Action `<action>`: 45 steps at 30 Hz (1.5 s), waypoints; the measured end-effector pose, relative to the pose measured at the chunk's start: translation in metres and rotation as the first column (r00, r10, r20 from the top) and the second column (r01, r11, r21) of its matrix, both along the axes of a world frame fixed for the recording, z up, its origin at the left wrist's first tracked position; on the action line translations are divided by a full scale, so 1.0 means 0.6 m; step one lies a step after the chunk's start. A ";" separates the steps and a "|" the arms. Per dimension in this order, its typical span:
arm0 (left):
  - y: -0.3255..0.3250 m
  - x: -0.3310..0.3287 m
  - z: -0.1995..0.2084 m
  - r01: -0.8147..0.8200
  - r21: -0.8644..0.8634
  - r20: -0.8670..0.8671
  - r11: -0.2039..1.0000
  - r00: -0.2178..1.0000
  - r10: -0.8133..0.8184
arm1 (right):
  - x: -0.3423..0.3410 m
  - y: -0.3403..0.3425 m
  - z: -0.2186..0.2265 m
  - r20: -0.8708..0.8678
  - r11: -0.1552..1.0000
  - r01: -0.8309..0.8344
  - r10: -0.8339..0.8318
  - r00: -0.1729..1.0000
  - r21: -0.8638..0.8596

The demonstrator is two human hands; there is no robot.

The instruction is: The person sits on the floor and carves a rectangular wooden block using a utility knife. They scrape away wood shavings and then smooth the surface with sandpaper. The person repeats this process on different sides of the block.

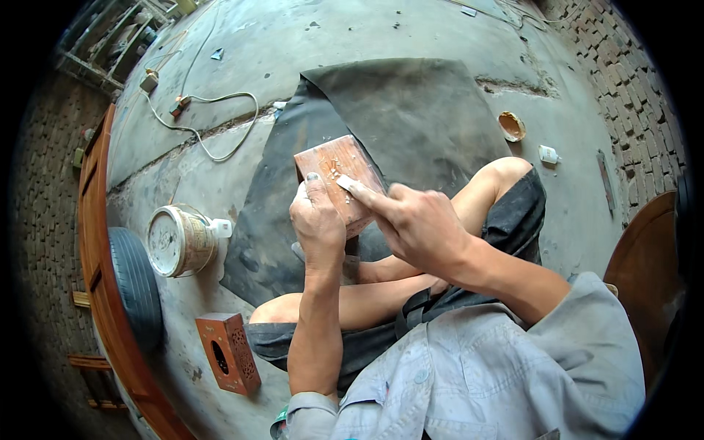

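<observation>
Wood block (pixel 334 176) sits up in our left hand (pixel 317 224), fingers wrapped tight round its near edge with the thumb lying on the top face. Our right hand (pixel 419 224) comes in from the other side, forefinger stretched out and pressing a small pale scrap (pixel 345 182) onto that same face, right beside the left thumb; the other fingers are curled in loosely, not gripping anything else we can see. Under the grip there's a dark mat (pixel 411 110) spread on the concrete floor. Off to the left of the grip sits a tin (pixel 176 240), and nearer us than that, a carved wooden box (pixel 229 352).
</observation>
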State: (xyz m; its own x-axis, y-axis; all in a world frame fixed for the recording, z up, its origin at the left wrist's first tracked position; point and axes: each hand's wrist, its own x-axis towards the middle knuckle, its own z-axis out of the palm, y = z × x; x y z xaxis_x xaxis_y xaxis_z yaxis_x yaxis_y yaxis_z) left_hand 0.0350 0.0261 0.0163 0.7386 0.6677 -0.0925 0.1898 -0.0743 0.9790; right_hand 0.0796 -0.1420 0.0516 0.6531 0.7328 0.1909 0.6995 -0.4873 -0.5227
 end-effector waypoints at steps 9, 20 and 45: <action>-0.003 0.004 -0.004 -0.026 -0.085 0.056 0.996 0.998 0.031 | -0.002 -0.001 0.005 0.002 0.999 -0.025 0.025 1.000 -0.020; -0.001 -0.002 0.000 -0.010 0.008 0.019 1.000 1.000 0.010 | -0.003 -0.006 0.009 -0.011 1.000 -0.025 0.025 1.000 -0.013; -0.003 0.014 -0.009 -0.019 0.000 0.052 1.000 0.998 0.019 | 0.044 -0.006 0.002 0.041 0.997 -0.058 0.060 0.997 -0.043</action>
